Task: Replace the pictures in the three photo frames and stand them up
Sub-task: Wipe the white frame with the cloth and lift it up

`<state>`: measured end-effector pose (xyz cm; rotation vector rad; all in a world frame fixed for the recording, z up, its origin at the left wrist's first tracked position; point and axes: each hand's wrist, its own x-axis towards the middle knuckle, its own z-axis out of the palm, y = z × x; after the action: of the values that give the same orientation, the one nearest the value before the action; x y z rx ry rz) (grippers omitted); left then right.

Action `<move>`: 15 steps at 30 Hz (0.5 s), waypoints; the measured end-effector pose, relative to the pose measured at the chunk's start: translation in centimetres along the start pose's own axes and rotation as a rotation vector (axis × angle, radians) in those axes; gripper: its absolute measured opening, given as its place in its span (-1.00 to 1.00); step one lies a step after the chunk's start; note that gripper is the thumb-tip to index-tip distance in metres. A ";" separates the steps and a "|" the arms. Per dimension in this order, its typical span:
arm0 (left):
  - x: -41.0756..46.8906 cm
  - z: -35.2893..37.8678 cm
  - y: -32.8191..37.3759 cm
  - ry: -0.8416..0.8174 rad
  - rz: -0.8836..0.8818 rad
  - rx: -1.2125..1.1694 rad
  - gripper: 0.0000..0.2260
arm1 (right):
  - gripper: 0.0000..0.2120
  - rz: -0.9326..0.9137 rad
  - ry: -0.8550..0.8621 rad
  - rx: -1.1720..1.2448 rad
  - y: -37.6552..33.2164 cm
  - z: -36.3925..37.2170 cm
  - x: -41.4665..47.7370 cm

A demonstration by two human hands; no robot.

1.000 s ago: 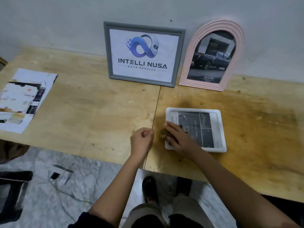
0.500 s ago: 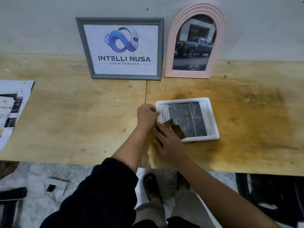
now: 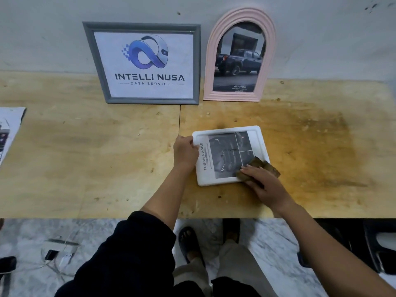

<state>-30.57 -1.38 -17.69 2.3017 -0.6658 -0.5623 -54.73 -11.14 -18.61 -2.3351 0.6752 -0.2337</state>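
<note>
A white photo frame (image 3: 257, 136) lies flat, face up, on the wooden table (image 3: 85, 157), holding a dark car picture with the words "TOUGH & AGILE". My left hand (image 3: 185, 152) grips its left edge near the top corner. My right hand (image 3: 265, 185) presses a brown cloth (image 3: 270, 166) flat on the frame's lower right corner. A grey frame (image 3: 150, 101) with an "INTELLI NUSA" logo and a pink arched frame (image 3: 209, 67) with a dark pickup picture stand upright against the wall behind.
Loose printed papers (image 3: 9, 129) lie at the table's left edge. The table's front edge runs just above my legs and sandalled feet. A charger and cables (image 3: 57, 251) lie on the marble floor at lower left. A dark object sits under the table's right side.
My left hand has moved from the table onto the white frame's left edge. My right hand has slid the brown cloth across the frame's face from left to lower right.
</note>
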 end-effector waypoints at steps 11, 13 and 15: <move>-1.5 2.1 -1.4 0.150 -0.001 -0.245 -0.66 | -0.62 -0.168 0.045 -0.206 -7.1 8.2 0.5; -1.2 1.5 -1.4 0.117 -0.053 -0.308 -0.66 | -0.60 -0.116 0.099 -0.154 -7.7 8.9 0.5; -0.8 0.9 -1.2 0.091 -0.092 -0.351 -0.67 | -0.62 -0.096 0.159 -0.115 -7.9 9.4 0.7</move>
<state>-31.33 -0.56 -18.98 2.0201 -0.3838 -0.5644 -47.76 -1.19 -20.41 -2.4814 0.6685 -0.4381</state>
